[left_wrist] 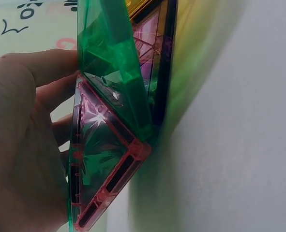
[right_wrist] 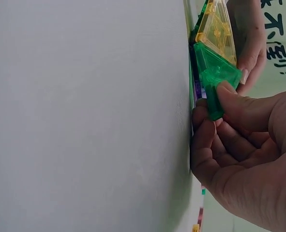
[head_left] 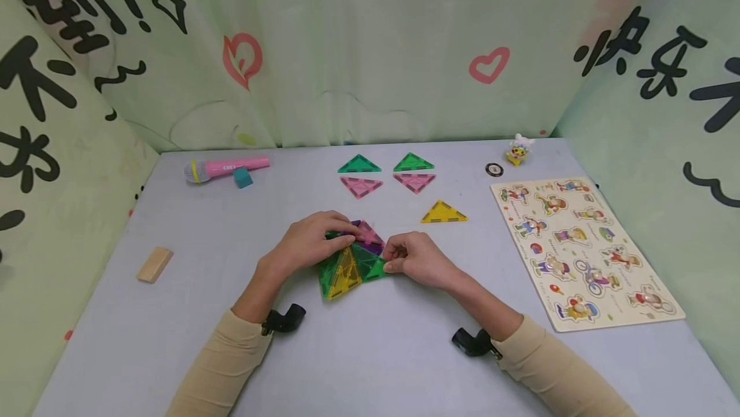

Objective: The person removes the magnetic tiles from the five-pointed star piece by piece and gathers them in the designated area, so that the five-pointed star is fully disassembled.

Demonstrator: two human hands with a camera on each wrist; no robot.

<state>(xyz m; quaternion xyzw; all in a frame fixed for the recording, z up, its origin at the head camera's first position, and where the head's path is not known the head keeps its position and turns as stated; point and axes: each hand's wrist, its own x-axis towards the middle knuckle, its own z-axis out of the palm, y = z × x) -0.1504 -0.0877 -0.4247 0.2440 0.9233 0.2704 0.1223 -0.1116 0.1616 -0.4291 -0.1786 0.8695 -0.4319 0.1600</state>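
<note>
Between the hands stands a structure of translucent magnetic tiles (head_left: 347, 274) in green, yellow, purple and pink, leaning together at angles. My left hand (head_left: 315, 240) holds its upper left side, thumb and fingers bent against the tiles. In the left wrist view, that hand (left_wrist: 24, 125) is beside a pink triangular tile (left_wrist: 101, 154) and green tiles; some fingers are hidden behind them. At the structure's right corner, my right hand (head_left: 419, 259) pinches a green triangular tile (right_wrist: 218, 72) between thumb and fingers, clearest in the right wrist view.
Behind the structure lie green triangles (head_left: 360, 164), pink triangles (head_left: 361, 187) and a yellow triangle (head_left: 444, 212). A picture puzzle board (head_left: 584, 256) occupies the right. Leftward are a pink toy microphone (head_left: 231, 168), teal cube (head_left: 243, 177) and wooden block (head_left: 154, 265). A small figurine (head_left: 518, 150) stands behind the board.
</note>
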